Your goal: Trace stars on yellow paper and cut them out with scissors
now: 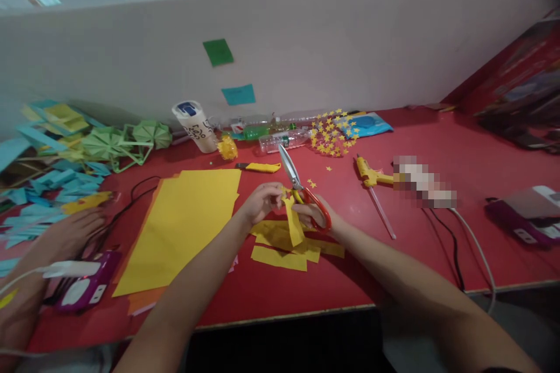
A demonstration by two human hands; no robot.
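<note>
My left hand (265, 203) pinches the upper end of a yellow paper strip (294, 222) at the middle of the red table. My right hand (311, 213) is closed round the red handles of the scissors (290, 168), whose metal blades point up and away from me. The strip hangs between both hands, near the scissors' handles. Under my hands lie several more yellow strips (279, 257). Small yellow stars (311, 183) rest just beyond the scissors. To the left is a stack of yellow sheets (188, 215) with orange ones beneath.
A yellow cutter (262, 168), plastic bottles (284, 141), a star-covered piece (335, 134) and a tumbler (196, 128) stand or lie at the back. On the right is a glue gun (371, 175). Another person's hand (74, 233) rests at the left, near a purple power block (90, 285).
</note>
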